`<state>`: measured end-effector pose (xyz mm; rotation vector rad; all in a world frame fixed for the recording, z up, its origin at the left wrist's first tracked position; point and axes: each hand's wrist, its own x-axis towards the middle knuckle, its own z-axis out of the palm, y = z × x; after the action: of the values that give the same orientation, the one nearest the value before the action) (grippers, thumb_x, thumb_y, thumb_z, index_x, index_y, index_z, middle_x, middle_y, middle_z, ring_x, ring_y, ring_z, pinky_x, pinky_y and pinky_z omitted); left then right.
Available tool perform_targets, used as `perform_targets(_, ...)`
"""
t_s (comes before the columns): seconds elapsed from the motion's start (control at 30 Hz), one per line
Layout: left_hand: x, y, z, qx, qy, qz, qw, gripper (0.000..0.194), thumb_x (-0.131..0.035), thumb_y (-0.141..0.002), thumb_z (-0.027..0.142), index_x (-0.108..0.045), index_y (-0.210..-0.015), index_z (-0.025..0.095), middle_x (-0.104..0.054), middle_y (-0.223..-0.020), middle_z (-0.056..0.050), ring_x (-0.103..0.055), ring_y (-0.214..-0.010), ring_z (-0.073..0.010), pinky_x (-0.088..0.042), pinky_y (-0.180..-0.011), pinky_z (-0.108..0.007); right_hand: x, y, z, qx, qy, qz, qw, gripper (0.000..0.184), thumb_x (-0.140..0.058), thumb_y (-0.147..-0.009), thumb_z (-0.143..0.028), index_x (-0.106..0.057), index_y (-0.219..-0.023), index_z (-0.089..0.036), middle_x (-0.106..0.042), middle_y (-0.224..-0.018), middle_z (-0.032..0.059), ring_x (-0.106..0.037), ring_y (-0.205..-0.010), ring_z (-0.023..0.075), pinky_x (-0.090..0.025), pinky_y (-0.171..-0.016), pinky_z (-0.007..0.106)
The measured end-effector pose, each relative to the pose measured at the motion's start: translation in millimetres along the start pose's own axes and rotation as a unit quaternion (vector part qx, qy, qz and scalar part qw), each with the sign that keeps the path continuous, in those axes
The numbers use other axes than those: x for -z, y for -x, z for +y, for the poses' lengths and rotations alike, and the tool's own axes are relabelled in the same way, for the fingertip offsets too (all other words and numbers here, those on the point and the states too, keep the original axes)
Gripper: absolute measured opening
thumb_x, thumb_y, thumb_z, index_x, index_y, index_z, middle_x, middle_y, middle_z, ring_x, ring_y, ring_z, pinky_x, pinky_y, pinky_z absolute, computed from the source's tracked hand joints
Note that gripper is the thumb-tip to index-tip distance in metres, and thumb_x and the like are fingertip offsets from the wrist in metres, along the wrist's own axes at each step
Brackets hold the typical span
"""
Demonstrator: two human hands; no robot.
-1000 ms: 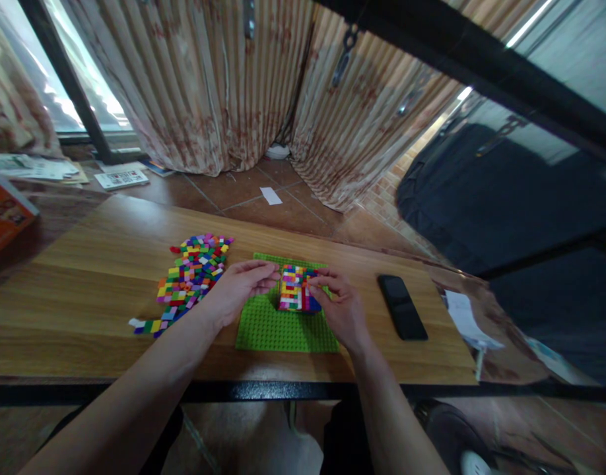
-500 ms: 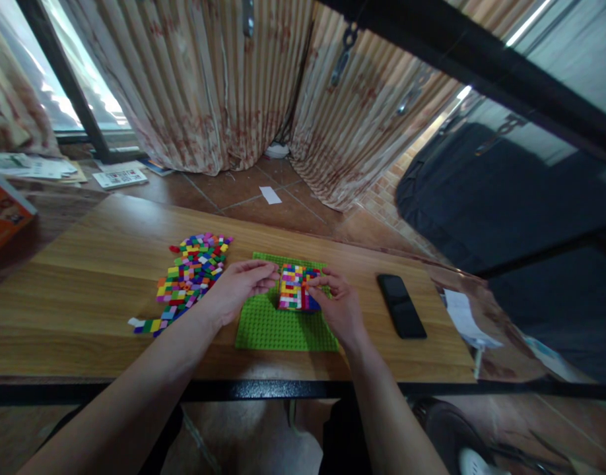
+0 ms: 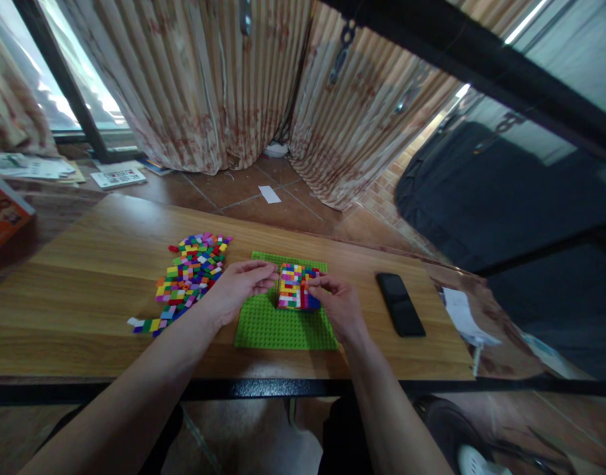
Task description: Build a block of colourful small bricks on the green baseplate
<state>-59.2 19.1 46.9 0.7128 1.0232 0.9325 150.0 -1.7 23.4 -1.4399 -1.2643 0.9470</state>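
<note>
The block (image 3: 293, 288) sits on the green plate (image 3: 283, 333), its sides running roughly along the plate's; it looks nearly square, and with its right side partly covered, I cannot tell its long axis. The left hand (image 3: 246, 280) has thumb and fingertips close together by its left edge; the right hand (image 3: 340, 302) curls over its right side. Whether either pinches a brick, I cannot tell. The tabletop (image 3: 75, 277) carries one block, one plate, one phone (image 3: 401, 305) and one pile (image 3: 197, 267) of bricks too many to count.
</note>
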Motion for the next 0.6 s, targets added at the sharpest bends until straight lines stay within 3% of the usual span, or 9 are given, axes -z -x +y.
perform_targets(0.17, 1.8, 1, 1, -0.011, 0.000, -0.003, 1.000, 0.018, -0.077, -0.072, 0.029, -0.075, -0.083, 0.016, -0.073, -0.081, -0.004, -0.063, -0.072, -0.0105, -0.046, -0.072, -0.023, 0, 2, -3, -0.036, -0.045, 0.010, 0.998, 0.009, -0.075, -0.062, -0.026, -0.076, -0.070, -0.024, -0.072, -0.086, 0.0040, -0.062, -0.103, 0.0233, -0.045, -0.098, 0.041)
perform_targets(0.27, 4.5, 2, 3, -0.026, -0.006, 0.000, 1.000, 0.022, -0.079, -0.069, 0.032, -0.075, -0.083, 0.016, -0.073, -0.084, -0.004, -0.063, -0.074, -0.0116, -0.046, -0.073, -0.025, 1, 1, -6, -0.050, -0.060, 0.004, 0.997, 0.011, -0.076, -0.060, -0.028, -0.075, -0.070, -0.023, -0.072, -0.085, 0.0037, -0.064, -0.094, 0.0217, -0.048, -0.092, 0.039)
perform_targets(0.37, 10.4, 2, 10, -0.054, -0.037, 0.014, 0.998, 0.025, -0.079, -0.068, 0.036, -0.074, -0.083, 0.016, -0.073, -0.086, -0.005, -0.062, -0.076, -0.0131, -0.046, -0.074, -0.026, 2, -1, -10, -0.039, -0.093, 0.041, 0.994, 0.013, -0.077, -0.060, -0.029, -0.073, -0.070, -0.021, -0.073, -0.083, 0.0029, -0.065, -0.083, 0.0189, -0.051, -0.083, 0.036)
perform_targets(0.47, 22.8, 2, 21, -0.100, -0.104, 0.050, 0.988, 0.024, -0.078, -0.067, 0.037, -0.073, -0.081, 0.018, -0.071, -0.082, -0.003, -0.061, -0.077, -0.0145, -0.046, -0.074, -0.028, 0, -3, -15, -0.014, -0.130, 0.095, 0.987, 0.014, -0.075, -0.061, -0.030, -0.071, -0.070, -0.020, -0.072, -0.077, 0.0016, -0.064, -0.075, 0.0163, -0.052, -0.075, 0.032)
perform_targets(0.6, 49.3, 1, 36, -0.170, -0.228, 0.091, 0.955, 0.025, -0.074, -0.068, 0.037, -0.072, -0.086, 0.019, -0.071, -0.093, -0.004, -0.061, -0.087, -0.0194, -0.047, -0.079, -0.032, -4, -1, -19, -0.007, -0.140, 0.106, 0.984, 0.018, -0.076, -0.062, -0.031, -0.069, -0.073, -0.019, -0.072, -0.076, 0.0024, -0.064, -0.070, 0.0156, -0.053, -0.067, 0.030)
